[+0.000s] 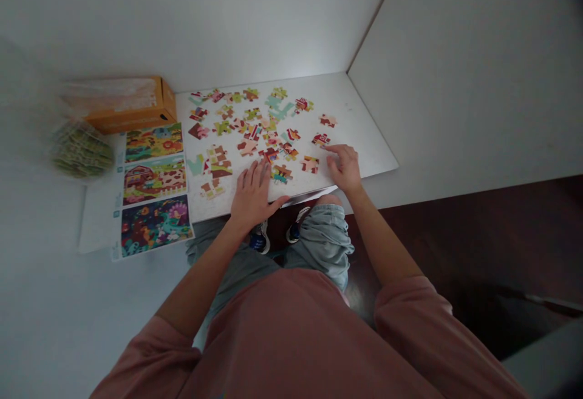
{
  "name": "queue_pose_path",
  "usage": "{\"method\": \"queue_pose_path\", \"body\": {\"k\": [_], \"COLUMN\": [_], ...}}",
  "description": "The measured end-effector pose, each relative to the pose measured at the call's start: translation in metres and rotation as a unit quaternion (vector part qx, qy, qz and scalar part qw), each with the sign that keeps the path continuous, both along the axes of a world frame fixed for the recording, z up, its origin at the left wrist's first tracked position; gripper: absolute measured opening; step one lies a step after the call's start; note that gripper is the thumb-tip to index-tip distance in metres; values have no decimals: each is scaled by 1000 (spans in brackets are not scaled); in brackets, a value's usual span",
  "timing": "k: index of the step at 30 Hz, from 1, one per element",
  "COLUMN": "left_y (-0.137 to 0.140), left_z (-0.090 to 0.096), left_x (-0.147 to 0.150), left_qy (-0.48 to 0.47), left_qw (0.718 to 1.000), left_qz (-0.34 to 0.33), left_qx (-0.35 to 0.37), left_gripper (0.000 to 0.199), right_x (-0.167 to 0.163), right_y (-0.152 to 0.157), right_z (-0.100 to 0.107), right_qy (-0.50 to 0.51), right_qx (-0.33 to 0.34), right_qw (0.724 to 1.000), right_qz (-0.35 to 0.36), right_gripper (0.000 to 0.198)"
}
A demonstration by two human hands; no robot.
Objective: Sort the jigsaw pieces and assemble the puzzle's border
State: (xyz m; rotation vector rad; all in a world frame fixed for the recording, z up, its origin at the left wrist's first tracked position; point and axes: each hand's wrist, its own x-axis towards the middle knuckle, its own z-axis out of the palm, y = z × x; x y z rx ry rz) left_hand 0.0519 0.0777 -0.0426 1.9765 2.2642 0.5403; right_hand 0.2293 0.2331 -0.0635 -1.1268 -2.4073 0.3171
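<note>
Jigsaw pieces lie scattered over the white tabletop (pixel 364 138). My left hand (pixel 252 195) rests flat at the near edge, fingers stretched out and thumb apart, its fingertips by a red and orange piece (pixel 269 155). On the right, my right hand (pixel 345 167) has its index finger extended towards a dark red puzzle piece (pixel 320 139), at or touching its near edge; the other fingers are partly curled. A pink and brown piece (pixel 310 164) sits just left of that hand. Between the hands is a green and teal piece (pixel 282 174).
At the left lies a reference sheet (pixel 155 181) with three printed pictures. Behind it stands an orange box (pixel 136 113), with a clear plastic bag of green pieces (pixel 82 153) beside it. White walls (pixel 273 22) border the tabletop at the back and right.
</note>
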Motion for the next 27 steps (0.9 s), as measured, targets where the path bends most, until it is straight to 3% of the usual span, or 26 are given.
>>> {"method": "queue_pose_path", "body": {"k": [5, 15, 20, 27], "left_y": [1, 3, 1, -6], "left_z": [1, 2, 4, 6], "left_x": [1, 3, 3, 2], "left_qy": [-1, 0, -6, 20], "left_qw": [1000, 1000, 1000, 998], "left_qz": [-7, -13, -23, -58], "left_qx": [-3, -5, -16, -28], "left_gripper": [58, 56, 53, 45], "right_x": [0, -5, 1, 16], "right_y": [2, -5, -8, -30], "right_z": [1, 11, 11, 1], "right_qy": [-19, -35, -6, -20], "right_qx": [13, -21, -45, -54], "right_qw": [999, 999, 994, 978], "right_qz": [-28, 4, 103, 201], "right_gripper": [28, 42, 29, 31]}}
